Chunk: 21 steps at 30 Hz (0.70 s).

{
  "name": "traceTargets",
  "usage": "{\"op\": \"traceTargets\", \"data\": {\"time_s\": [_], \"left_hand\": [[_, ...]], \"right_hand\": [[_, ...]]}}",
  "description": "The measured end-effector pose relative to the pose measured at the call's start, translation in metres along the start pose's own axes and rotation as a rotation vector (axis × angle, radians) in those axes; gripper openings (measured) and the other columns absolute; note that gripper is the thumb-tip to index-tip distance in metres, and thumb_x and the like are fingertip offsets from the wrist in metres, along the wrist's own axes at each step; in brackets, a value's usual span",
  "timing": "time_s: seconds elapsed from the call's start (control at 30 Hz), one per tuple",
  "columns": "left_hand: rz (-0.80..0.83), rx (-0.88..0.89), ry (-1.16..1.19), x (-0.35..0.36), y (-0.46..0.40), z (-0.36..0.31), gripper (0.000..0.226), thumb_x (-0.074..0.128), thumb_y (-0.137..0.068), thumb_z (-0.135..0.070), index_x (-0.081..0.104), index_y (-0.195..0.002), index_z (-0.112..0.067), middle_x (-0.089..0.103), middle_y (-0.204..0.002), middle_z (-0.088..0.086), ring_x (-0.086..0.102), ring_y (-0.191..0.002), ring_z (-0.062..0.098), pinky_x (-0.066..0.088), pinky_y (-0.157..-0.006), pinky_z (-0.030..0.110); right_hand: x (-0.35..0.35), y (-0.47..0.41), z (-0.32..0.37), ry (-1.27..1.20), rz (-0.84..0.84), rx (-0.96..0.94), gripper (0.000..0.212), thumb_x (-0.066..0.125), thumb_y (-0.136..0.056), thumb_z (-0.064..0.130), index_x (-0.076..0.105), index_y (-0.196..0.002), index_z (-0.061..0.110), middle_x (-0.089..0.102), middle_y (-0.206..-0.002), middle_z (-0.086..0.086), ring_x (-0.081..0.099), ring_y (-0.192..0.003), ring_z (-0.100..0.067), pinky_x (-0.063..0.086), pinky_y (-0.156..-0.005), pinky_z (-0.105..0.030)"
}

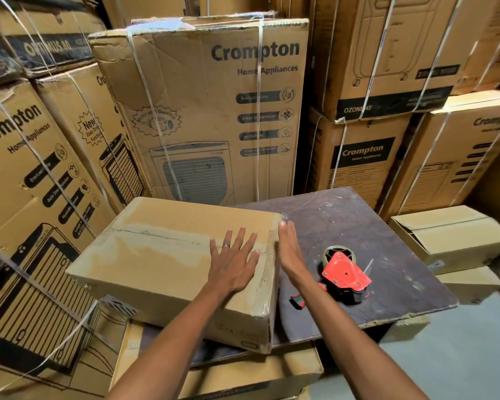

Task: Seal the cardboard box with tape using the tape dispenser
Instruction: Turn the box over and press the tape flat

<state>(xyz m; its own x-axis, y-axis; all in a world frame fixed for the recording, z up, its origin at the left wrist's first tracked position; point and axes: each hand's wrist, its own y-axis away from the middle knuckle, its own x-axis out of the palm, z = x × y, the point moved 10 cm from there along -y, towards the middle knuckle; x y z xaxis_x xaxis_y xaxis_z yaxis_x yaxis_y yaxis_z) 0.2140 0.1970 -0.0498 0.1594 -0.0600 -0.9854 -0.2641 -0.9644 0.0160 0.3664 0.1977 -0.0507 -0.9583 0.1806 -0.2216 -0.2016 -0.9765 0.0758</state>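
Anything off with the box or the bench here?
Yes. The cardboard box overhangs the left edge of the dark board, sitting skewed to it. Its tape is wrinkled over the right edge, and the near right corner looks scuffed. The tape dispenser lies idle on the board, untouched by either hand.

Behind the dark scuffed board (pixel 367 226) stand strapped Crompton cartons (pixel 202 111), and just to its right lies a small plain carton (pixel 451 238).
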Motion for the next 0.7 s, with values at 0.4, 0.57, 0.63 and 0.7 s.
{"op": "traceTargets", "data": {"time_s": [0.4, 0.57, 0.63, 0.7], "left_hand": [[-0.028, -0.011, -0.012, 0.003, -0.007, 0.000, 0.059, 0.010, -0.103, -0.059, 0.003, -0.159, -0.043, -0.004, -0.169, -0.008, -0.008, -0.156, 0.026, -0.003, -0.120, 0.064], [-0.023, -0.006, -0.022, 0.004, -0.006, -0.001, 0.059, 0.011, -0.103, -0.057, 0.002, -0.159, -0.042, -0.004, -0.169, -0.008, -0.007, -0.156, 0.027, -0.002, -0.120, 0.064], [-0.027, -0.002, -0.017, 0.003, -0.005, -0.001, 0.059, 0.011, -0.104, -0.057, 0.003, -0.160, -0.041, -0.004, -0.169, -0.007, -0.007, -0.156, 0.027, -0.003, -0.120, 0.064], [-0.029, 0.001, -0.014, 0.002, -0.006, -0.002, 0.059, 0.011, -0.104, -0.057, 0.004, -0.160, -0.041, -0.004, -0.169, -0.007, -0.007, -0.156, 0.027, -0.003, -0.120, 0.064]], "right_hand": [[0.028, -0.034, -0.023, 0.005, 0.073, -0.025, 0.089, 0.047, -0.099, 0.053, -0.009, -0.163, 0.027, 0.009, -0.173, -0.002, 0.017, -0.157, -0.021, 0.015, -0.128, -0.043], [0.001, -0.038, -0.027, 0.084, 0.021, 0.040, 0.079, 0.052, -0.102, 0.048, 0.015, -0.164, 0.016, 0.030, -0.167, -0.007, 0.032, -0.152, -0.028, 0.025, -0.123, -0.043], [-0.015, -0.045, -0.005, 0.211, -0.092, -0.049, 0.069, 0.051, -0.104, 0.040, 0.026, -0.160, 0.008, 0.032, -0.165, -0.013, 0.029, -0.153, -0.032, 0.024, -0.123, -0.042], [-0.008, -0.054, 0.012, 0.317, -0.093, -0.166, 0.053, 0.052, -0.103, 0.032, 0.046, -0.147, 0.004, 0.037, -0.162, -0.018, 0.031, -0.152, -0.034, 0.029, -0.122, -0.044]]}}
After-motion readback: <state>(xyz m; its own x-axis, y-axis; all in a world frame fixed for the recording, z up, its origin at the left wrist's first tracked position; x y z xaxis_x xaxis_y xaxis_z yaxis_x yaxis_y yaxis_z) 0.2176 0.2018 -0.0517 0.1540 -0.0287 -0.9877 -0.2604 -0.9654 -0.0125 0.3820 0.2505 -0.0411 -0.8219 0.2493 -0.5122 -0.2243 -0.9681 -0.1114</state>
